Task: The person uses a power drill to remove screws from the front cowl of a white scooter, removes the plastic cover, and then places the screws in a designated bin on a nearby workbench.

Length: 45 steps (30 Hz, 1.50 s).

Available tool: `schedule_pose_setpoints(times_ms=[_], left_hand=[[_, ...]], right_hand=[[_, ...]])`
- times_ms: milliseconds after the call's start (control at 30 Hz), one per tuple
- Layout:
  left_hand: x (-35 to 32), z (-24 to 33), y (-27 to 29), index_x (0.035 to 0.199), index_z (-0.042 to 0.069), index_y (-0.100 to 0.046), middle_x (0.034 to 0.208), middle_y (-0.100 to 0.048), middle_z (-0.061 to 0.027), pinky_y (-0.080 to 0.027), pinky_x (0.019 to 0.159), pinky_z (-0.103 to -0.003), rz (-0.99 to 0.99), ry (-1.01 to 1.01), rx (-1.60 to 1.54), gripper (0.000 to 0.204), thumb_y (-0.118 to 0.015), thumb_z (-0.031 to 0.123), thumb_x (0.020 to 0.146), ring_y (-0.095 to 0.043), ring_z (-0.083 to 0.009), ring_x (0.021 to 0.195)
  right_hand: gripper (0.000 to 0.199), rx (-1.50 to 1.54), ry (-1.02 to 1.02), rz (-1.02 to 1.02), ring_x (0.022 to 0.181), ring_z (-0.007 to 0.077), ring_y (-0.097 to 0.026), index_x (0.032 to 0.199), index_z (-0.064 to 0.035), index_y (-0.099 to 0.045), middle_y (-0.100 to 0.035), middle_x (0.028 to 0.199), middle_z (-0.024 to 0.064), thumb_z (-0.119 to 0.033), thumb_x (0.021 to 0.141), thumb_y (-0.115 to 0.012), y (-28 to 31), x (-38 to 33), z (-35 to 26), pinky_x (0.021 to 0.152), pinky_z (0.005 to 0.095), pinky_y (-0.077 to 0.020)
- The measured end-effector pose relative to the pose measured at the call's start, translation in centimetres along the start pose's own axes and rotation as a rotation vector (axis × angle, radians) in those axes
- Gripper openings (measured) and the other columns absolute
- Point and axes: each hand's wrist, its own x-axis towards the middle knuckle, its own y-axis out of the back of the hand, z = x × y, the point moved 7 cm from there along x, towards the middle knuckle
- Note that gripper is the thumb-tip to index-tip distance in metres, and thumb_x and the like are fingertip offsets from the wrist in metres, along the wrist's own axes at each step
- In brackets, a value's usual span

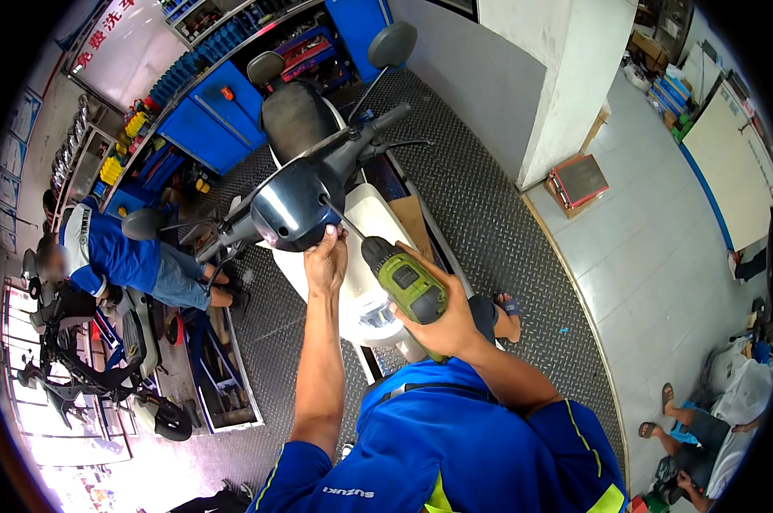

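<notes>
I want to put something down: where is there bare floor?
The textured platform between the scooter and grey wall; also the tiles below the red box. It's crowded around the front cover, left hand and drill.

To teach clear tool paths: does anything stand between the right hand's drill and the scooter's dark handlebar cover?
Nothing visible: the bit of the green power drill reaches the handlebar cover, the left hand beside it.

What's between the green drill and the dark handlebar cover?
A long thin bit, seen in the head view, runs from the green drill toward the dark handlebar cover. The left hand is just beside it.
</notes>
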Motion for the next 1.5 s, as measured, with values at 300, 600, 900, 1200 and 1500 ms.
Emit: schedule_pose_setpoints(times_ms=[300, 600, 900, 1200, 1500], left_hand=[[-1.1, -1.2, 1.9, 0.137, 0.004, -0.048, 0.119, -0.056, -0.0096, -0.041, 0.091, -0.040, -0.057, 0.214, -0.253, 0.067, -0.070, -0.013, 0.076, -0.048, -0.0228, 0.095], [-0.5, -2.1, 3.2, 0.130, 0.014, -0.065, 0.130, -0.069, -0.0089, -0.047, 0.106, -0.052, -0.053, 0.399, -0.540, 0.042, -0.061, 0.041, 0.097, -0.062, -0.0309, 0.122], [-0.4, 4.0, -4.7, 0.111, 0.002, -0.066, 0.106, -0.072, -0.0104, -0.055, 0.085, -0.035, -0.128, -0.587, 2.069, 0.025, -0.056, 0.021, 0.097, -0.069, -0.0230, 0.095], [-3.3, 4.1, -4.4, 0.135, 0.006, -0.055, 0.130, -0.062, -0.0136, -0.049, 0.102, -0.036, -0.113, -0.063, 1.824, 0.040, -0.056, 0.025, 0.100, -0.058, -0.0226, 0.123], [-4.0, -0.6, -7.1, 0.129, 0.008, -0.060, 0.122, -0.065, -0.0080, -0.051, 0.097, -0.036, -0.011, -0.457, 1.959, 0.049, -0.074, 0.025, 0.085, -0.061, -0.0218, 0.114]], right_hand=[[0.071, 0.054, -0.130, -0.043, 0.109, 0.0157, -0.067, 0.148, 0.0043, -0.048, -0.071, 0.121, 0.0134, -0.002, 0.085, -0.079, 1.5, -1.1, 0.6, 0.096, 0.0313, -0.0532], [0.073, 0.191, -0.336, -0.145, 0.108, 0.0134, -0.067, 0.148, 0.0022, -0.050, -0.071, 0.120, 0.0111, 0.000, 0.081, -0.079, 3.7, -2.2, 2.4, 0.099, 0.0296, -0.0519], [0.079, 0.204, -0.365, -0.279, 0.124, 0.0178, -0.061, 0.151, 0.0025, -0.047, -0.064, 0.138, 0.0169, 0.001, 0.078, -0.078, 4.4, -3.7, 2.2, 0.109, 0.0327, -0.0454], [0.078, 0.271, -0.533, -0.343, 0.113, 0.0174, -0.069, 0.153, 0.0002, -0.043, -0.063, 0.140, 0.0156, 0.003, 0.084, -0.076, 7.8, -3.0, 4.3, 0.102, 0.0301, -0.0522], [0.077, 0.210, -0.436, -0.628, 0.108, 0.0187, -0.071, 0.155, -0.0020, -0.041, -0.069, 0.127, 0.0169, 0.000, 0.087, -0.075, 18.5, 3.9, 3.4, 0.098, 0.0333, -0.0540]])
